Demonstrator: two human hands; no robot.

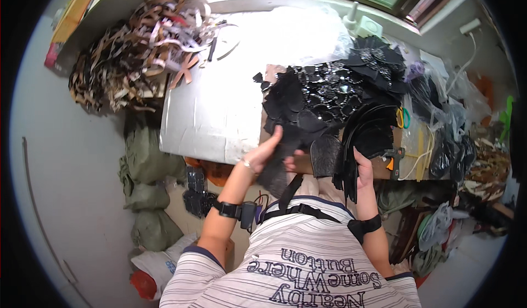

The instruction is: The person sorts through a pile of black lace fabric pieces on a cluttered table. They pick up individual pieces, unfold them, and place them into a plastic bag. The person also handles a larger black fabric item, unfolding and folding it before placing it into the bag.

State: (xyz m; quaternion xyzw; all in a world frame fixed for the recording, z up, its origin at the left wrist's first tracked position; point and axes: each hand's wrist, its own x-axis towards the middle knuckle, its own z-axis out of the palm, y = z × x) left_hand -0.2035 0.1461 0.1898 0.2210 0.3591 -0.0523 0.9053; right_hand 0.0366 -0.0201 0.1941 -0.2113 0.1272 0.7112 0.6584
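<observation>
My left hand (pixel 265 151) is at the table's front edge, its thumb up and fingers closed round a dark leather-like piece (pixel 273 177) that hangs below it. My right hand (pixel 364 170) grips a bundle of long black leather-like pieces (pixel 346 162), standing on end and fanning to the right at the top. Between the hands rests a rounded, textured black piece (pixel 326 155). Just beyond them spreads a heap of black cut pieces (pixel 329 91), some matte and some shiny. How many pieces each hand holds is hidden.
A tangle of brown, black and pale strips (pixel 143 50) covers the table's far left. Yellow-and-green-handled scissors (pixel 404 117) and an orange-and-black cutter (pixel 393 162) lie right of the bundle. Clear plastic bags (pixel 433 97) crowd the right side. Green sacks (pixel 148 171) stand at left.
</observation>
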